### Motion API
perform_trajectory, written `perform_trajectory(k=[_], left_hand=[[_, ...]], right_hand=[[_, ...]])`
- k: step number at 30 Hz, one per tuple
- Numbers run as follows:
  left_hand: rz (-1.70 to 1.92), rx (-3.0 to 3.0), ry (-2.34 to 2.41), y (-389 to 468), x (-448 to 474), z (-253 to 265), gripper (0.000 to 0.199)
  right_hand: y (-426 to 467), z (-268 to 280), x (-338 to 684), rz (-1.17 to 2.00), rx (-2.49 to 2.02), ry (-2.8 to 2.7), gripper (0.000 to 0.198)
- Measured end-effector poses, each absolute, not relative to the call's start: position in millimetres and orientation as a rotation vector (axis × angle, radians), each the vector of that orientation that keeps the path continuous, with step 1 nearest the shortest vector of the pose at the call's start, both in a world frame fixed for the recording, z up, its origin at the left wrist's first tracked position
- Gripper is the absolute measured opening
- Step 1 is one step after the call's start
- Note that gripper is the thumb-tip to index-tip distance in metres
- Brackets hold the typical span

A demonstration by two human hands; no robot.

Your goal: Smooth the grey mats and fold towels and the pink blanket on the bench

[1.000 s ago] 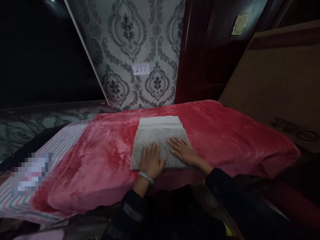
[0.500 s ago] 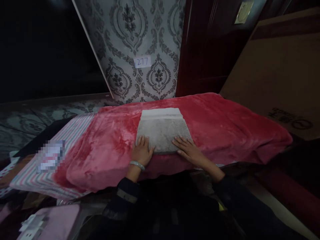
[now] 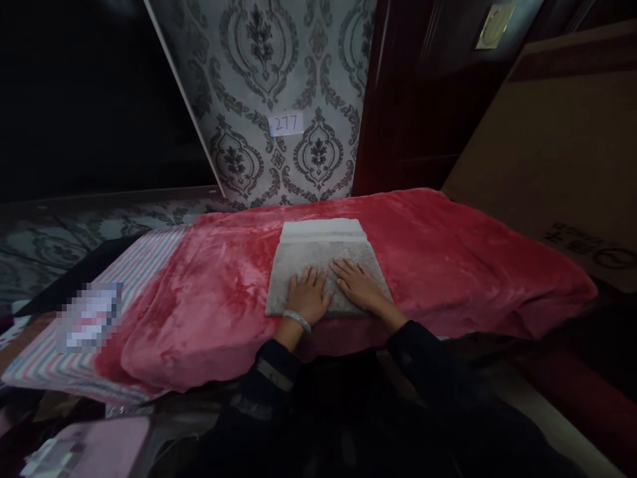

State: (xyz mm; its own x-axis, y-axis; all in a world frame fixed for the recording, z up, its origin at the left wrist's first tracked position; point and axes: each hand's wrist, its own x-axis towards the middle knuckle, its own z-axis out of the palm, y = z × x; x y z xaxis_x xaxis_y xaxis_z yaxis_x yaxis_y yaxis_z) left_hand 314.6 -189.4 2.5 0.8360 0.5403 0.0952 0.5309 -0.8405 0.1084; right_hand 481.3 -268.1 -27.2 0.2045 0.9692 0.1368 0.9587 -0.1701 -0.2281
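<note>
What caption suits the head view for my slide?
Left hand and right hand lie spread on grey cloth over a red blanket.

The left grip (image 3: 307,299) and right grip (image 3: 361,285) lay flat, side by side, on a grey cloth (image 3: 303,255) spread over a red blanket (image 3: 458,272) before patterned wallpaper (image 3: 279,73).

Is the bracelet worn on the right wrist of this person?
No, the bracelet circles the wrist of the left hand, which rests on the grey cloth.
</note>
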Motion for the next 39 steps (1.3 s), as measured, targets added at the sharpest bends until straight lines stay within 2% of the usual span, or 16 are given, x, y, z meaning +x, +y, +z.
perform_trajectory(k=[14, 25, 30, 35, 39], left_hand=[[0.291, 2.999, 1.105, -184, 275, -11, 0.061], [0.446, 2.894, 1.171, -175, 247, -16, 0.051], [0.708, 2.881, 1.010, -178, 237, -20, 0.042], [0.886, 2.954, 0.457, -200, 244, -26, 0.039], [0.791, 3.007, 0.427, -210, 256, -27, 0.043]], right_hand=[[-290, -12, 474, 0.092, -2.024, -2.058, 0.049], [-345, -43, 440, -0.068, -1.781, -1.895, 0.045], [-375, -56, 461, -0.288, -1.869, -1.467, 0.047], [-381, -60, 457, -0.364, -2.050, -1.654, 0.056], [-373, -61, 456, -0.449, -2.075, -1.724, 0.056]])
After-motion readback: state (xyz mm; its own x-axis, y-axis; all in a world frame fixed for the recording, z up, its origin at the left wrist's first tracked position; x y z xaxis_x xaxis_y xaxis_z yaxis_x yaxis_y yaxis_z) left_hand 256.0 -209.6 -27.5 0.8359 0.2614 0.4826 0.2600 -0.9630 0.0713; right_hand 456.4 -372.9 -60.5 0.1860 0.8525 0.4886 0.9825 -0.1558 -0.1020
